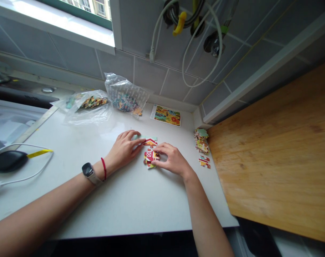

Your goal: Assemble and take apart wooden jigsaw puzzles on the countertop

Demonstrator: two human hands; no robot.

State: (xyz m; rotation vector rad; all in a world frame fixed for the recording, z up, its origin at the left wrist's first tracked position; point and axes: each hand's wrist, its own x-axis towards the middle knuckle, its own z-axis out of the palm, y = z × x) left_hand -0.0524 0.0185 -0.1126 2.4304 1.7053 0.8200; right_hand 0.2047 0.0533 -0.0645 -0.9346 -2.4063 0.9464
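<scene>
Colourful jigsaw puzzle pieces lie on the white counter between my hands. My left hand (126, 147) rests with its fingers stretched out, the tips touching the edge of joined pieces with a red and white roof pattern (151, 141). My right hand (173, 159) pinches a red puzzle piece (150, 155) with a white crossed window, just below the roof pieces. Other pieces lie partly beneath it, and its right edge is covered by my fingers. Whether it is locked to the roof pieces I cannot tell.
Two clear plastic bags (95, 109) (122, 94) of pieces stand at the back, beside a picture card (166, 115). On the right, stacked pieces (201, 140) and a small joined group (204, 161) lie near a wooden board (274, 150). A black device (8, 161) with a white cable lies left.
</scene>
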